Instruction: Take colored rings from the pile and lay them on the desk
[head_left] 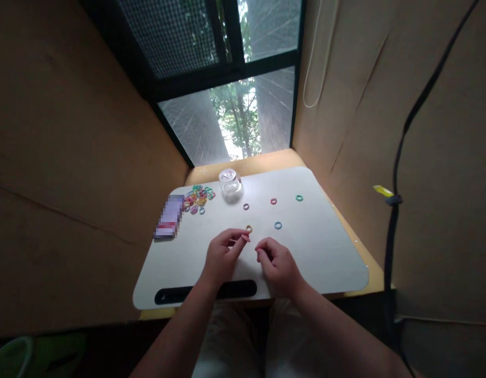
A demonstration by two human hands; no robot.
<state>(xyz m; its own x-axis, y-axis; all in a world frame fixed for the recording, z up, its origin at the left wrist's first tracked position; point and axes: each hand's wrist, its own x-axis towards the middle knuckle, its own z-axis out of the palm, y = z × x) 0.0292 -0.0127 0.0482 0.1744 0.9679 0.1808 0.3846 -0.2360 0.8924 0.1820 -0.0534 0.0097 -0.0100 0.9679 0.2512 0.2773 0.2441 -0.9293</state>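
Note:
My left hand (224,255) hovers over the white tabletop with thumb and forefinger tips close together. A yellow hair tie (249,229) lies right at those fingertips; whether they touch it is unclear. My right hand (278,266) is beside it, fingers curled and tips together; anything inside is hidden. Beyond the hands lie a blue hair tie (278,225), a purple one (246,207), a red one (273,201) and a green one (299,198), spaced apart. A pile of mixed-colour hair ties (196,199) is at the far left.
A clear plastic jar (230,185) stands at the back of the white table (325,257). A phone-like device (169,218), blurred out, lies at the left edge. Along the front edge runs a black slot (172,295). A black cable (392,236) hangs on the right.

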